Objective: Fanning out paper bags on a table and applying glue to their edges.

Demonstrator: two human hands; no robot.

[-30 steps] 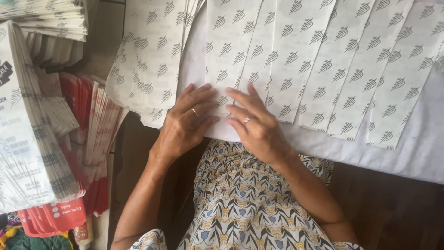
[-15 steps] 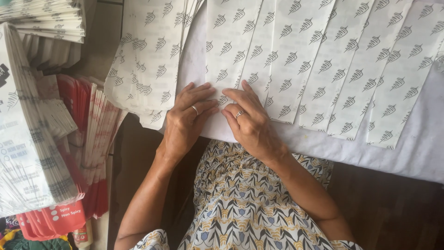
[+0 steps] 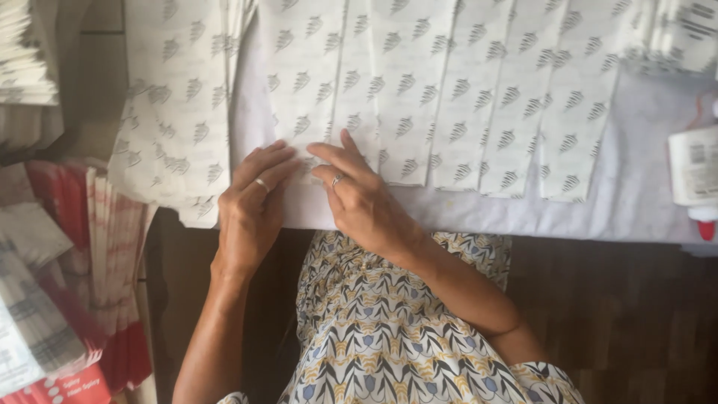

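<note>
Paper strip (image 3: 310, 97) pressed under flat, open fingers of left hand (image 3: 250, 209) and right hand (image 3: 359, 198).

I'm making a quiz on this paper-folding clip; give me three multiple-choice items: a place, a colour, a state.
1. Where does the glue bottle lie?
A. right edge of the table
B. on the lap
C. left stacks

2. What colour is the glue bottle's cap?
A. blue
B. red
C. green

3. How are the left hand and right hand placed?
A. raised in the air
B. holding scissors
C. pressed flat on a patterned paper sheet

Answers: 1 A, it lies at the frame's right; 2 B, a red tip shows; 3 C, fingertips rest on the sheet's lower edge.
</note>
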